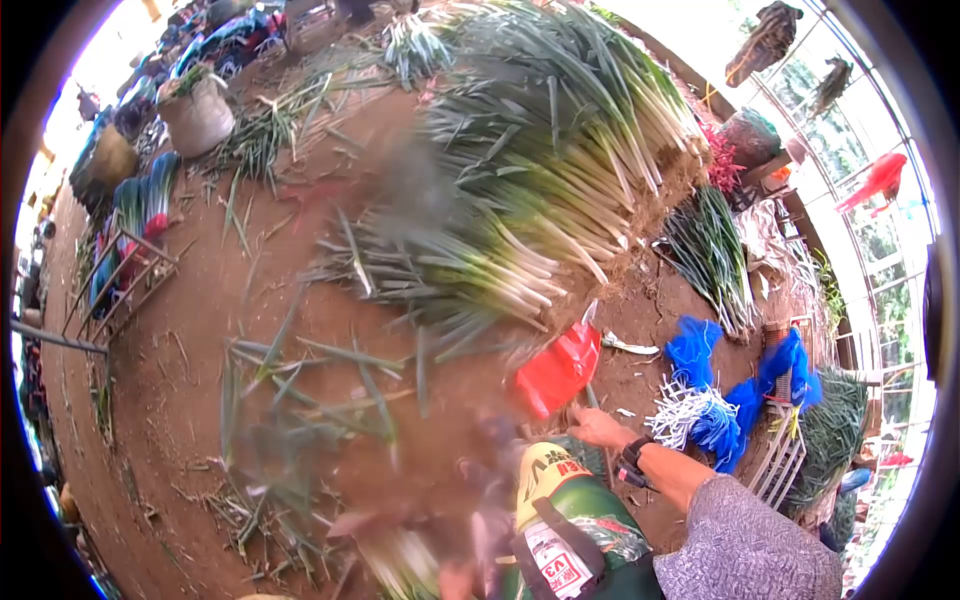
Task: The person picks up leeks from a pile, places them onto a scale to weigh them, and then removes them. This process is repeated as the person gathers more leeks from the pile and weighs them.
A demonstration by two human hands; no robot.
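My right hand [600,428], with a dark watch at the wrist, has its fingers curled in just below a red plastic sheet or bag [562,368]; what they hold, if anything, is hidden. At the bottom edge my left hand [456,580] shows only as a blurred patch beside a bundle of green onions [400,562]. A green and yellow printed sack [590,510] covers my lap. Beyond the red plastic spreads a large pile of long green onions [550,180], their white ends toward the right.
Loose leaves [320,370] litter the dirt floor [190,400]. Blue netting [735,400] and white ties [685,415] lie at right, with another onion bundle [712,250] behind. A metal rack [125,275] stands at left, a white sack [195,115] farther back. Smudges blur the view's middle.
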